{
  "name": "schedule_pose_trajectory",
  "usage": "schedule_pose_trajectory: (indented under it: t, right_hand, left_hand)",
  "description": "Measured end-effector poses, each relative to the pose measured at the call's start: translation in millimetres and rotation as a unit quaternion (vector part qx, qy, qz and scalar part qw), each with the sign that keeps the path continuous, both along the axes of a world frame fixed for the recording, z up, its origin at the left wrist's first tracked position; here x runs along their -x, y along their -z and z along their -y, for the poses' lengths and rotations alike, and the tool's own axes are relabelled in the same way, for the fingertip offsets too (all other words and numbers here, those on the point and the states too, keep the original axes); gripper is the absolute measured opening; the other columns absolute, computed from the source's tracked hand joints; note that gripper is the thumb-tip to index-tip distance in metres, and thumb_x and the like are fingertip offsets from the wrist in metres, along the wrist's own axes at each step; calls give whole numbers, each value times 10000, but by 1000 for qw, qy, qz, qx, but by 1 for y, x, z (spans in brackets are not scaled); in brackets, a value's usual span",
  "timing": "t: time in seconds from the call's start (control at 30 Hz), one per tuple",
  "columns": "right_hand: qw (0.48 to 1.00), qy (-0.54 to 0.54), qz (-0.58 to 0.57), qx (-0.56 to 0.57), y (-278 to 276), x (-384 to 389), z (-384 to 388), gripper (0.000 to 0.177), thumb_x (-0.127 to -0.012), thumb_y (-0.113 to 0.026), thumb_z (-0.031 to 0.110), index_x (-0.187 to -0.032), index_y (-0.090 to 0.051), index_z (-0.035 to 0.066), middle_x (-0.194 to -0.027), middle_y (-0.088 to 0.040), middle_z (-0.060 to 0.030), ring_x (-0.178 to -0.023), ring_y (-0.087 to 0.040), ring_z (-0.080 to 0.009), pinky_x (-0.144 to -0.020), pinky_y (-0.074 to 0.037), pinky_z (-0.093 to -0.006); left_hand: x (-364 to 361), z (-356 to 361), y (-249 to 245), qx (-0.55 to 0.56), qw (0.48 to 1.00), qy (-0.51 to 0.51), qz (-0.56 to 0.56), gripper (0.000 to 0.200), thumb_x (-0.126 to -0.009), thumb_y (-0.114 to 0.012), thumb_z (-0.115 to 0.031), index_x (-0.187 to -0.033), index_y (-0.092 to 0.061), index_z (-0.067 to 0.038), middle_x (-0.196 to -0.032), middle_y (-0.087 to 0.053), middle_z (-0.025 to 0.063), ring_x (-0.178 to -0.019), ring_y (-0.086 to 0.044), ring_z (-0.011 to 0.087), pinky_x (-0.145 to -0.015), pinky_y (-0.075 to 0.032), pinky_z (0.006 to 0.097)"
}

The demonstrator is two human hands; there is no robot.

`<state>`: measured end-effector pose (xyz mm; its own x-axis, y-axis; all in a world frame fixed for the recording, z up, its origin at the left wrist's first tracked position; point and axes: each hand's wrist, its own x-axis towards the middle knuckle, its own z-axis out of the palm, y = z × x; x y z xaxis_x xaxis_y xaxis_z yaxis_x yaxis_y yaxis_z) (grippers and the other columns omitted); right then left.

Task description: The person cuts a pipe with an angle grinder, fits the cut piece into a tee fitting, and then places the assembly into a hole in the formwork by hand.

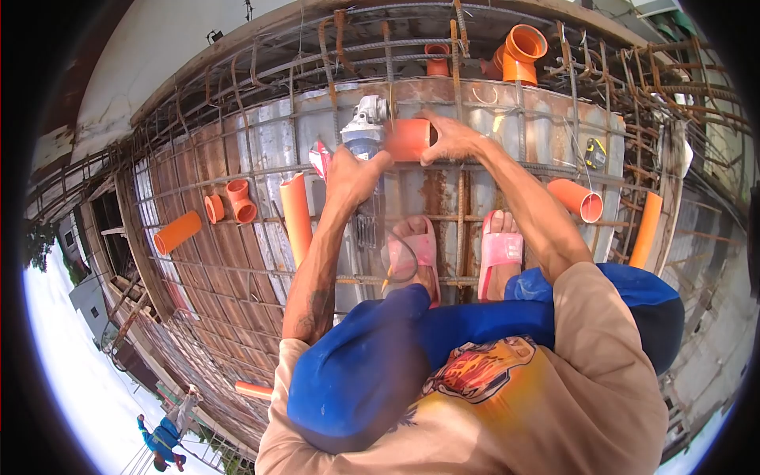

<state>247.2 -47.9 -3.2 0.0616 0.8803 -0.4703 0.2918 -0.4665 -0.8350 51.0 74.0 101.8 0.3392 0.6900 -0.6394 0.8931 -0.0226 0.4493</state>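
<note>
Grinder [366, 131], clasped by the left hand [356, 174] near twelve o'clock, is best held square to the pipe [408, 141], whose three-o'clock end the right hand [454, 140] clamps.

bright daylight covers the metal surface [545, 127], its far edge bowed by fisheye distortion. beyond its left edge the sky [49, 332] glares white; haze softens the left knee [340, 392].

An open-air building site, mid-construction.
A rebar grid [457, 63] spans rusty corrugated sheets [273, 134]; an angle grinder [367, 112] shows at twelve o'clock, an orange pipe elbow [522, 54] at one, a loose pipe [178, 232] at nine, open sky [59, 317] at eight.
</note>
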Motion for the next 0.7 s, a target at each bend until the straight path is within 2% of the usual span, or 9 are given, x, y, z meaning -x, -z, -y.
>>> schedule_pose_trajectory:
  t: [0.1, 0.4, 0.5, 0.7]
  right_hand:
    - [1000, 0, -4, 3, 0, -2, -2, 1022, -545, -805, 364, -1435, -437, 24, -1312, -594, -243, -1225, -566, -370, -1038, -455, -419]
    - [1000, -8, -11, 12, 6, -8, -7, 1021, -537, -814, 352, -1435, -457, 24, -1310, -602, -229, -1210, -578, -343, -1035, -459, -404]
    - [999, -10, -22, 29, 3, -9, -8, 1017, -539, -817, 353, -1432, -461, 25, -1315, -600, -229, -1215, -576, -342, -1035, -459, -403]
    - [999, -17, -9, 34, 4, -12, -11, 1024, -532, -824, 355, -1432, -465, 25, -1325, -597, -227, -1222, -574, -339, -1040, -458, -406]
  left_hand:
    - [3, -2, 14, -60, 998, 20, 11, 479, -666, -753, -362, -877, -713, 66, -801, -710, 172, -742, -686, 254, -737, -532, 386]
    - [1, 1, 0, -23, 999, 25, -9, 525, -661, -766, -379, -912, -708, 79, -863, -720, 207, -800, -710, 281, -754, -541, 401]
    - [7, 3, 8, -56, 998, 24, -17, 549, -661, -769, -386, -920, -698, 93, -877, -720, 215, -809, -709, 289, -761, -540, 404]
    - [19, 10, 13, -55, 998, 17, 14, 543, -661, -764, -376, -935, -697, 89, -876, -719, 212, -800, -705, 291, -774, -539, 405]
